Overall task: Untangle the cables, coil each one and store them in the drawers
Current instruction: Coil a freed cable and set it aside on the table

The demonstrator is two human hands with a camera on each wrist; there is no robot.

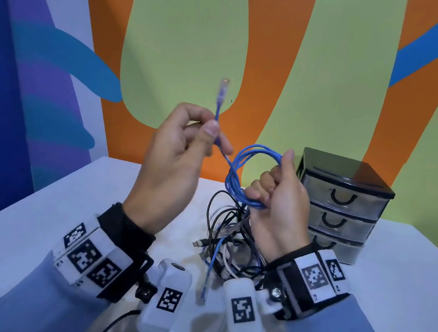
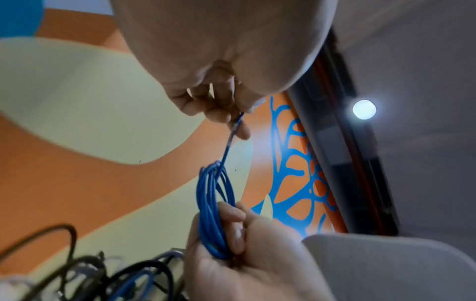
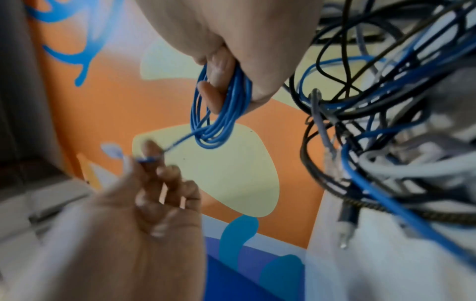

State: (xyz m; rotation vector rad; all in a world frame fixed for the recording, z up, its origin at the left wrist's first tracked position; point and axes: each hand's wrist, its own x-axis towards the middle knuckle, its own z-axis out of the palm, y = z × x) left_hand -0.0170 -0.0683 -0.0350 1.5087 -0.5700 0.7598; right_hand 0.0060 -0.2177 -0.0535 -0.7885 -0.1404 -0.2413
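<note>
We see a white surface (image 1: 16, 222) set before a wall painted in orange, green and blue shapes (image 1: 260, 43). At the far right of the surface stands a small black chest of drawers (image 1: 341, 202) with three clear drawers, all pushed in. Just left of it, between our wrists, lies a tangled heap of cables (image 1: 228, 242), black, white, grey and blue, with one blue lead trailing toward us.

Above the heap we hold both hands raised. Our right hand (image 1: 277, 204) has its fingers curled round a blue cable (image 1: 243, 167), gripping the bottom of a coil of several loops that stands up above the fist; the thumb rests against the coil's upper right side. From the coil one strand runs up and left to our left hand (image 1: 173, 158), which pinches it between thumb and forefinger, the other fingers loosely curled. Past the pinch the short free end sticks upward and ends in a clear plug (image 1: 223, 87), blurred in the head view.
</note>
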